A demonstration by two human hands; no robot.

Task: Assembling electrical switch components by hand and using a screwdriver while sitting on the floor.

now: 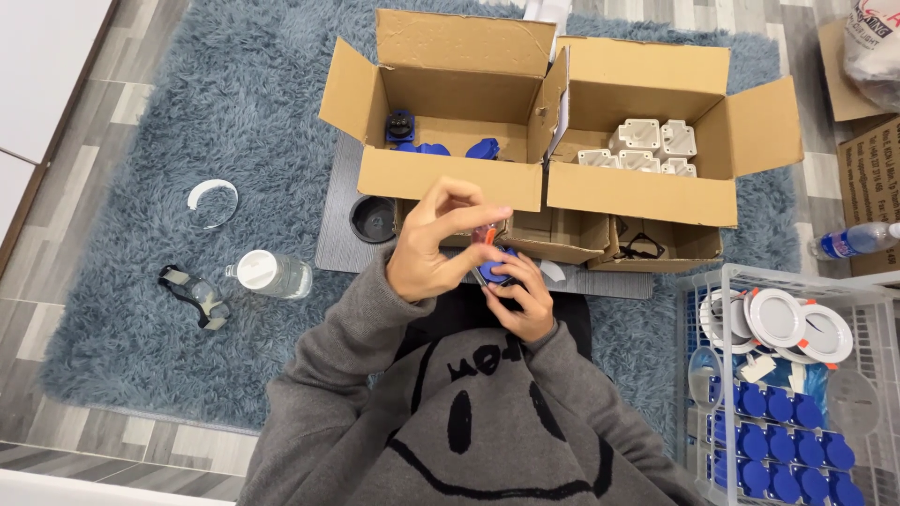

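My left hand (433,245) is raised in front of my chest, its fingertips pinching a small orange piece (483,233). Just below it my right hand (521,298) grips a small round blue part (492,267) from underneath. The two hands touch at the blue part. Both sleeves are grey. Behind the hands stand two open cardboard boxes: the left box (450,178) holds a few blue parts (483,148), the right box (647,192) holds several white plastic housings (647,148).
A wire basket (731,281) at right holds several blue parts and round white discs. On the shaggy blue-grey rug (169,122) lie goggles (194,295), a clear jar (272,274), a white curved strip (212,197) and a black cup (373,218). A bottle (853,241) lies far right.
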